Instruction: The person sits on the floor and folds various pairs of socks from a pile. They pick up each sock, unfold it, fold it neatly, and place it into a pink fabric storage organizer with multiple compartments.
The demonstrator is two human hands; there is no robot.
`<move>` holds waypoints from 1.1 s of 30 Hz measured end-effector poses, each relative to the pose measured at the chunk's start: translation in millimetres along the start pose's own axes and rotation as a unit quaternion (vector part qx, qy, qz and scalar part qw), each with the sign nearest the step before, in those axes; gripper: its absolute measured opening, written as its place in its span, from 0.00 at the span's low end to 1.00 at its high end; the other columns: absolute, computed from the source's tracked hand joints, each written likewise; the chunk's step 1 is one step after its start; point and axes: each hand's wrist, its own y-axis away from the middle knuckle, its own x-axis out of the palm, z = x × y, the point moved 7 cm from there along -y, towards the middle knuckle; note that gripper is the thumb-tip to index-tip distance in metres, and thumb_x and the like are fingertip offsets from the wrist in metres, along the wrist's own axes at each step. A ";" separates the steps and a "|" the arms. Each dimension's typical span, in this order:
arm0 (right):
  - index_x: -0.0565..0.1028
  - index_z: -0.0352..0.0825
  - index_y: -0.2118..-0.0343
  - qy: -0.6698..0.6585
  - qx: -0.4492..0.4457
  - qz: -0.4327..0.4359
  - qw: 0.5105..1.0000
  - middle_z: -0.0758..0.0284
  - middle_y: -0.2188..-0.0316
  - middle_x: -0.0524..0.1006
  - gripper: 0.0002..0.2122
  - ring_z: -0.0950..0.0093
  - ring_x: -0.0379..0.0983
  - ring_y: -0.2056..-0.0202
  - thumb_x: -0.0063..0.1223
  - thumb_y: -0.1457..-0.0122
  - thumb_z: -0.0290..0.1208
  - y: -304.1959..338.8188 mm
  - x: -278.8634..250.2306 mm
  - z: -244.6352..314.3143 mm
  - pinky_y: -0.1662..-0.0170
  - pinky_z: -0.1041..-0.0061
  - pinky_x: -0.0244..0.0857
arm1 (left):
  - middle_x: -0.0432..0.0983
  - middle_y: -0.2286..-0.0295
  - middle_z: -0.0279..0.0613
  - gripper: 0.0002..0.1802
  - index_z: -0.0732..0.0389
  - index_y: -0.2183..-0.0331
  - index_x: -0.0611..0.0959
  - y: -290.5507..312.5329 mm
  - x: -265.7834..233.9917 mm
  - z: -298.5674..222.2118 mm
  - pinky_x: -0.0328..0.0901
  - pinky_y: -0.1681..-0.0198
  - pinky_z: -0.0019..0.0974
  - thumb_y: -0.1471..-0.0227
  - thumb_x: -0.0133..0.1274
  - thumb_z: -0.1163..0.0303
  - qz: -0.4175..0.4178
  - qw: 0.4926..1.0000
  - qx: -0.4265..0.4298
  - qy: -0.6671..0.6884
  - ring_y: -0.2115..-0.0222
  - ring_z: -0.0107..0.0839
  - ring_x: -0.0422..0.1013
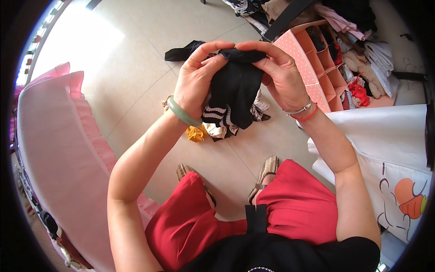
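Note:
A black sock (pixel 235 88) hangs down from between both my hands, its top edge bunched at the fingertips. My left hand (pixel 195 80) pinches the left side of that edge with thumb and forefinger. On the opposite side my right hand (pixel 284 76) grips it the same way, and the two forefingers nearly meet over the cloth. Below and partly hidden by the sock lies a small heap of clothing on the floor: a striped black-and-white piece (pixel 215 116), a yellow piece (pixel 196 133) and some whitish ones. Another black cloth item (pixel 181 52) lies beyond my left hand.
At the right stands a pink dotted divided storage box (pixel 297 56), with clothes heaped around it and a red item (pixel 359 93) among them. A white cloth cover with a printed carrot (pixel 410 198) is nearer. Pink ruffled bedding (pixel 54 149) runs along the left.

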 end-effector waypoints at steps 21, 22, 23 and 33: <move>0.66 0.33 0.48 0.058 0.047 0.000 0.997 0.71 0.61 0.75 0.18 0.82 0.72 0.60 0.46 0.38 0.35 -3.2 -12.6 -1.4 0.56 0.80 0.66 | 0.80 0.70 0.35 0.12 0.63 0.60 0.80 -4.4 -9.1 9.9 0.71 0.67 0.24 0.46 0.57 0.70 -0.001 0.994 0.049 -0.095 0.69 0.20 0.74; 0.63 0.33 0.44 0.092 0.054 0.006 0.994 0.71 0.60 0.75 0.22 0.82 0.72 0.60 0.46 0.37 0.41 -3.5 -14.8 -2.7 0.55 0.79 0.65 | 0.80 0.70 0.35 0.12 0.63 0.60 0.80 -3.7 -8.7 10.1 0.71 0.68 0.24 0.46 0.57 0.70 -0.007 0.993 0.050 -0.107 0.70 0.20 0.74; 0.67 0.33 0.48 0.118 0.041 -0.012 0.992 0.71 0.63 0.76 0.20 0.83 0.72 0.62 0.50 0.38 0.40 -3.7 -14.9 -5.5 0.58 0.81 0.66 | 0.80 0.70 0.36 0.12 0.63 0.60 0.81 -2.9 -8.2 10.2 0.71 0.68 0.23 0.46 0.57 0.69 -0.013 0.992 0.051 -0.118 0.70 0.20 0.74; 0.76 0.35 0.61 0.137 -0.076 -0.066 0.985 0.73 0.72 0.77 0.08 0.89 0.70 0.69 0.52 0.43 0.19 -3.2 -10.1 -3.3 0.67 0.88 0.66 | 0.79 0.69 0.35 0.12 0.64 0.60 0.80 -5.5 -7.5 16.3 0.70 0.67 0.23 0.45 0.56 0.69 -0.010 0.993 0.022 -0.114 0.69 0.19 0.73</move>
